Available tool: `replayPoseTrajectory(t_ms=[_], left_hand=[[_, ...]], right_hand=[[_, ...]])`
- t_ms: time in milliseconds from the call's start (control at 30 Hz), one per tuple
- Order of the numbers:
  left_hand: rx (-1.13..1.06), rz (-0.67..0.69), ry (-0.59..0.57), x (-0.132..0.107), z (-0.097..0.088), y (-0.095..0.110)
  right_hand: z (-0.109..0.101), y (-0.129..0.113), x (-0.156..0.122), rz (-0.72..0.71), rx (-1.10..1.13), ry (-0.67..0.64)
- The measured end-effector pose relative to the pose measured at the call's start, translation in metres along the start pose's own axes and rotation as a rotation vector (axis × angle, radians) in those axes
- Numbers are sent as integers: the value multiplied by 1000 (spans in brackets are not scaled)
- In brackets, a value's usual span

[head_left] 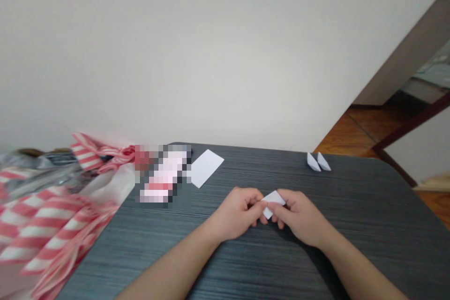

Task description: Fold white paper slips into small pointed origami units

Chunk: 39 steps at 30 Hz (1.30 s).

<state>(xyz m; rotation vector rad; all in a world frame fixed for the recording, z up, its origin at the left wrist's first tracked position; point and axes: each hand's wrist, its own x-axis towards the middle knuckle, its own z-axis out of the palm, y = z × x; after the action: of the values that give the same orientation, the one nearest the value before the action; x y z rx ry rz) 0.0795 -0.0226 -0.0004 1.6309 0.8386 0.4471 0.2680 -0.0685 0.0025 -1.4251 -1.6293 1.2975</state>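
Observation:
Both of my hands meet over the middle of a dark grey wood-grain table [351, 206]. My left hand [237, 213] and my right hand [298, 215] pinch a small folded piece of white paper [272, 201] between their fingertips, just above the tabletop. The fingers of both hands are curled closed on it. Part of the paper is hidden behind my fingers.
A flat white paper rectangle [206, 168] lies at the back of the table. Two small folded white paper pieces [318, 161] stand near the far right edge. Red-and-white striped bags [52, 225] crowd the left side beside a blurred-out object [163, 173]. A white wall rises behind.

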Motion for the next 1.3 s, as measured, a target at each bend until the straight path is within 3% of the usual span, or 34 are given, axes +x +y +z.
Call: replayPoseTrajectory(t_ms=[367, 700, 1300], left_hand=[[16, -23, 28, -1, -3, 5], [-58, -26, 38, 2, -1, -3], [57, 21, 5, -3, -3, 5]], right_hand=[[-5, 14, 1, 29, 81, 33], [-8, 19, 1, 29, 92, 57], [-3, 5, 3, 19, 112, 29]])
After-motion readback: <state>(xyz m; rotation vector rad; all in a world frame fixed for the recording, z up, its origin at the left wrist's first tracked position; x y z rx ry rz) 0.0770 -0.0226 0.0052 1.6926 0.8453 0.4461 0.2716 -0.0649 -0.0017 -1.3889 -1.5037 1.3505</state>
